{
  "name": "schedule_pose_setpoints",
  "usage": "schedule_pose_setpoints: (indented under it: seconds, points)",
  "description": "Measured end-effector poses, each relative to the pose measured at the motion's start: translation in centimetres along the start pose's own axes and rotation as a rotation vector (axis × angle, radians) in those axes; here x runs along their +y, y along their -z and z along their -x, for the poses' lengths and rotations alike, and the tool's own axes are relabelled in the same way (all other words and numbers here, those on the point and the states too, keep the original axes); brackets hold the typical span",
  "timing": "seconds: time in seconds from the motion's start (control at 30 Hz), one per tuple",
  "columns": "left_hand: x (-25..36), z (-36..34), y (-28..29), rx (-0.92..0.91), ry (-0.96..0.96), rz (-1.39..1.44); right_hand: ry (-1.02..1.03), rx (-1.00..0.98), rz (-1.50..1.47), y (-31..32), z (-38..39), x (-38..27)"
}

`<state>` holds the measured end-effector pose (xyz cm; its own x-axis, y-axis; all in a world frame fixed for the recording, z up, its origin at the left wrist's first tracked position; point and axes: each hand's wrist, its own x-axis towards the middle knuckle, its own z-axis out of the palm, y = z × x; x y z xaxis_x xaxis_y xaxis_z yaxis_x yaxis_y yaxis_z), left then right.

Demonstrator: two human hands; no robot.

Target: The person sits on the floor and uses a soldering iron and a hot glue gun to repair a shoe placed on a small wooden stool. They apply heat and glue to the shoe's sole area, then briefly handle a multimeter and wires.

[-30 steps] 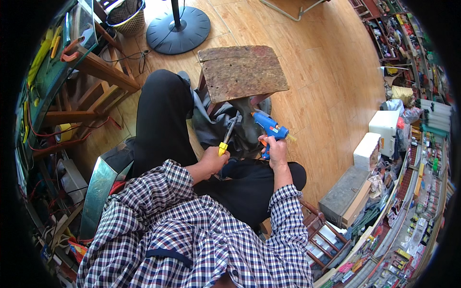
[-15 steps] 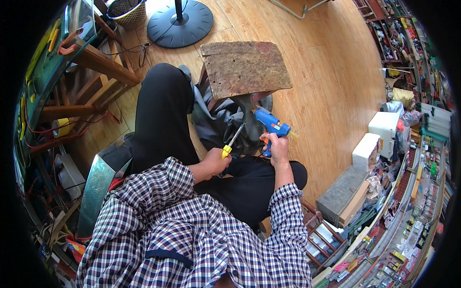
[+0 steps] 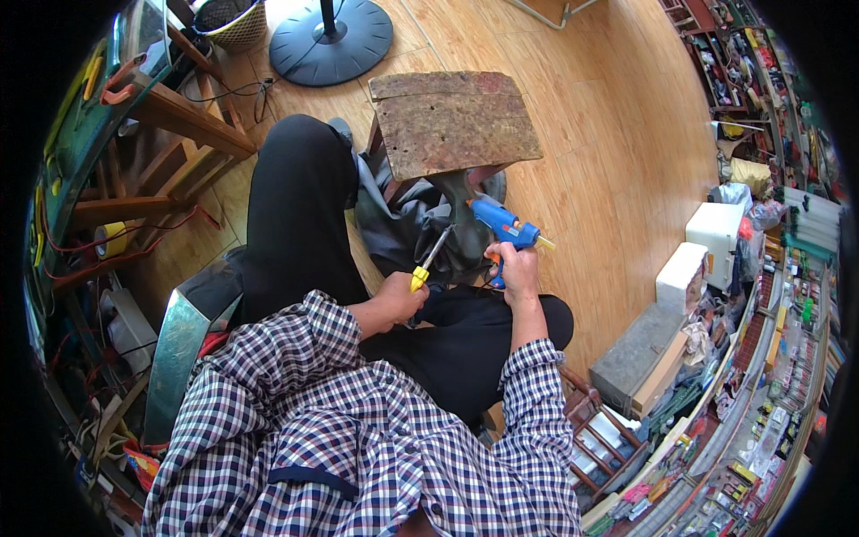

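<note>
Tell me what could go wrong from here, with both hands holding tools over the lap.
The blue glue gun in the right hand points sideways above the dark trousers; if hot, drips could land on leg or wooden floor. The yellow-handled tool in the left hand has its metal tip near the grey shoe and could slip.

The glue gun [image 3: 503,226] is right of the screwdriver [image 3: 428,261]. The small wooden table [image 3: 452,121] stands far behind both, the fan base [image 3: 329,40] farther.

Blue glue gun [image 3: 503,227]; yellow-handled screwdriver [image 3: 428,262]
</note>
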<state>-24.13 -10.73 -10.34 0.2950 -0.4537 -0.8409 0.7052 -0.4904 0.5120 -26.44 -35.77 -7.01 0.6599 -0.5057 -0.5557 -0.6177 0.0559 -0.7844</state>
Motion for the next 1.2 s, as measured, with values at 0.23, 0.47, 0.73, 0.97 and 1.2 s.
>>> schedule_pose_setpoints:
  seconds: [0.23,0.47,0.73,0.97,1.2]
  points:
    - [-0.31,-0.27,-0.09,0.005,-0.005,-0.002,0.002,0.027,0.008,-0.02,0.07,0.04]
    - [-0.28,-0.29,0.08,-0.022,0.007,0.010,-0.005,0.047,0.014,-0.16,0.24,-0.26]
    - [-0.34,-0.43,0.09,-0.017,-0.011,-0.023,-0.003,0.032,0.030,-0.18,-0.03,0.07]
    - [-0.37,-0.68,0.06,-0.012,-0.010,-0.015,0.002,0.042,0.037,-0.08,-0.12,0.21]
    - [-0.19,-0.52,0.09,-0.009,-0.014,-0.025,0.018,0.076,0.020,-0.30,0.03,0.05]
